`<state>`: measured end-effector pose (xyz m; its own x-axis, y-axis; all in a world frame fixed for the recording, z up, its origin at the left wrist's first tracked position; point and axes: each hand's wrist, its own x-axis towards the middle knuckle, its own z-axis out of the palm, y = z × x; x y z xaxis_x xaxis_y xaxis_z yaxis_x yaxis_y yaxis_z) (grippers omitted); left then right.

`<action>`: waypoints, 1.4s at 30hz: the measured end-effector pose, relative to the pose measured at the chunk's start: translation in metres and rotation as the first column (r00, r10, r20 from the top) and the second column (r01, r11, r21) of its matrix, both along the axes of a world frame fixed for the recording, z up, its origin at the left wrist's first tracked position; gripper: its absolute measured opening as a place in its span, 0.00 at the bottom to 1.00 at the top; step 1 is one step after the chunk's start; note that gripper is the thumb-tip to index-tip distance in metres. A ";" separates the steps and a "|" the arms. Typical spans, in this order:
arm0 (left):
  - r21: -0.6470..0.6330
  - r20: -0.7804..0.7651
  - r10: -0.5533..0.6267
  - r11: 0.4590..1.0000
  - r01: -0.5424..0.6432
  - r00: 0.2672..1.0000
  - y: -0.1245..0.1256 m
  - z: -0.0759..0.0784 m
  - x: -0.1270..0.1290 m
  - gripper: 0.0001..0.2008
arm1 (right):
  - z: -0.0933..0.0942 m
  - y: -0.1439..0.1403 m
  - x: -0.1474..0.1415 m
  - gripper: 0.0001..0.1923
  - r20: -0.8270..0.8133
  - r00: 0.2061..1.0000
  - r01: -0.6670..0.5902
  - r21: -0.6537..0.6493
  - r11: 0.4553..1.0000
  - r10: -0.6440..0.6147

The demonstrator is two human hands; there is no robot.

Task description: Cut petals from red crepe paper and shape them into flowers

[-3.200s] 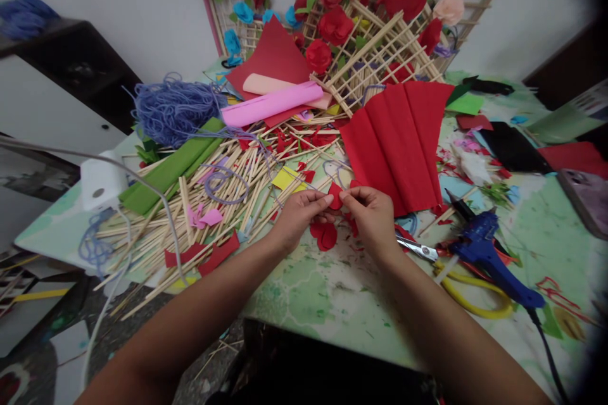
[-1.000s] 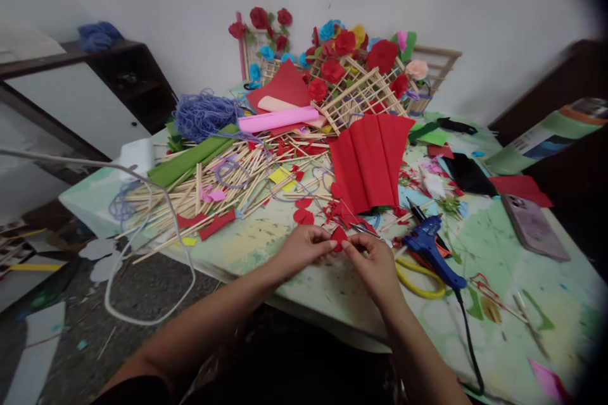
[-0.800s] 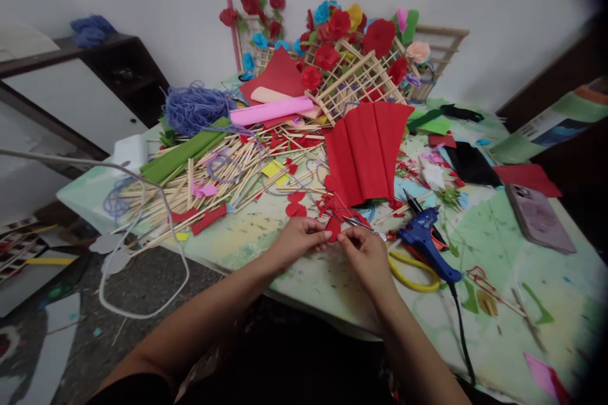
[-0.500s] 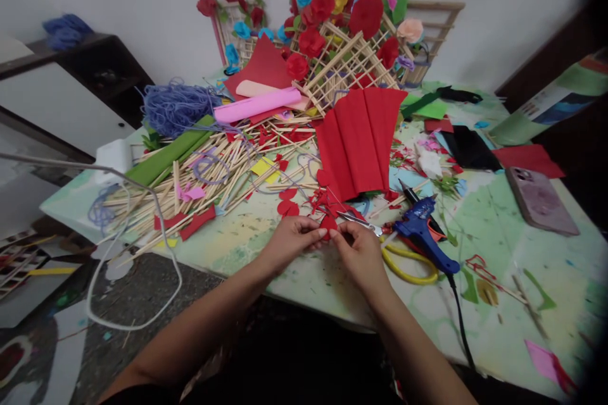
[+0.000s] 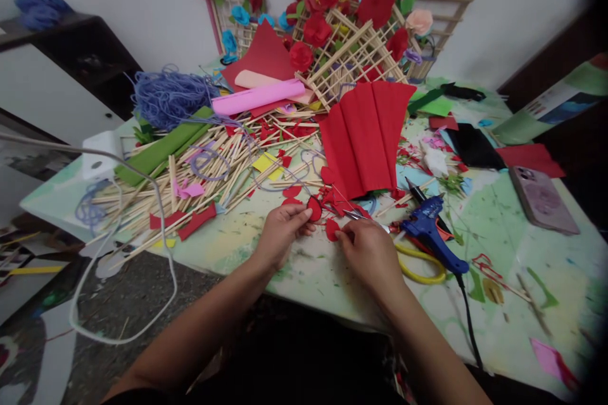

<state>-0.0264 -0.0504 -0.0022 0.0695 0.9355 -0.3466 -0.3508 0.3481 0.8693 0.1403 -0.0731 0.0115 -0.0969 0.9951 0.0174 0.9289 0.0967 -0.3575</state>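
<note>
Between the thumb and fingers of my left hand (image 5: pixel 284 232) is a small red paper petal (image 5: pixel 314 209) with a dark edge. My right hand (image 5: pixel 373 249) pinches another red petal (image 5: pixel 332 230) just to the right of it, low over the table. Scissors (image 5: pixel 420 264) with yellow handles lie by my right hand, their blades partly hidden behind it. A blue glue gun (image 5: pixel 430 228) rests across them. Loose red petals (image 5: pixel 291 192) and scraps lie beyond my fingers. Behind these stands a folded sheet of red crepe paper (image 5: pixel 365 139).
Bamboo sticks (image 5: pixel 247 155) are heaped at the left with blue yarn (image 5: pixel 168 98) and rolled pink paper (image 5: pixel 259 96). Paper flowers (image 5: pixel 317 30) on stick lattices (image 5: pixel 361 60) line the wall. A phone (image 5: pixel 543 199) lies at right; a white cable (image 5: pixel 173 266) loops over the left edge.
My hands have moved apart. Half a second ago they met at one red spot; now a petal shows in each hand, the left one's turned upward. The view has shifted slightly.
</note>
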 end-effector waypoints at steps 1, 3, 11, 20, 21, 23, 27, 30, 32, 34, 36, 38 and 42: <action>-0.004 0.003 0.004 1.000 -0.004 1.000 0.001 0.000 -0.001 0.11 | 0.003 0.002 0.000 0.12 0.032 0.999 0.000 0.041 0.999 -0.001; -0.015 0.011 0.008 1.000 -0.008 1.000 0.001 0.001 -0.002 0.11 | 0.010 0.009 0.001 0.13 0.092 0.995 0.012 0.131 0.991 -0.025; -0.036 0.053 0.047 0.998 -0.046 0.997 0.001 0.002 -0.004 0.14 | 0.006 0.045 0.005 0.11 0.308 0.951 -0.023 0.140 0.990 -0.021; -0.008 0.059 0.056 0.998 -0.056 0.997 0.001 -0.002 -0.004 0.12 | 0.011 0.039 0.006 0.13 0.310 0.947 0.028 0.182 0.983 -0.084; -0.008 0.060 0.060 0.998 -0.060 0.996 0.001 -0.002 -0.004 0.12 | 0.014 0.038 0.008 0.13 0.308 0.947 0.038 0.190 0.981 -0.096; -0.007 0.058 0.059 0.998 -0.059 0.997 0.001 -0.002 -0.004 0.12 | 0.018 0.038 0.012 0.12 0.307 0.946 0.044 0.180 0.983 -0.099; -0.004 0.065 0.065 0.998 -0.065 0.996 0.002 -0.001 -0.004 0.12 | 0.021 0.039 0.017 0.11 0.247 0.969 -0.041 0.145 0.989 0.004; -0.008 0.088 0.083 0.997 -0.082 0.993 0.003 0.000 -0.003 0.12 | 0.023 0.035 0.017 0.11 0.125 0.992 -0.045 0.187 0.981 0.022; -0.011 0.100 0.086 0.996 -0.085 0.991 0.003 0.000 -0.002 0.12 | 0.023 0.032 0.016 0.11 0.037 0.999 -0.017 0.227 0.974 0.009; -0.014 0.100 0.084 0.996 -0.083 0.991 0.003 0.001 -0.002 0.13 | 0.021 0.030 0.015 0.11 -0.018 1.000 0.013 0.250 0.968 -0.008; -0.014 0.091 0.093 0.996 -0.092 0.991 0.003 0.001 -0.001 0.13 | 0.016 0.032 0.012 0.11 -0.043 0.999 0.039 0.238 0.970 -0.030; -0.008 0.082 0.100 0.995 -0.100 0.992 0.002 0.000 -0.001 0.13 | 0.011 0.039 0.008 0.11 -0.079 0.995 0.069 0.194 0.979 -0.055; -0.001 0.077 0.115 0.993 -0.116 0.990 0.001 -0.001 -0.001 0.15 | 0.007 0.056 0.001 0.11 -0.318 0.944 0.133 0.119 0.984 -0.089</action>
<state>-0.0279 -0.0493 -0.0036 -0.0126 0.9399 -0.3413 -0.4545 0.2986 0.8392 0.1414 -0.0169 0.0180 0.0464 0.9850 0.1660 0.7818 0.0676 -0.6198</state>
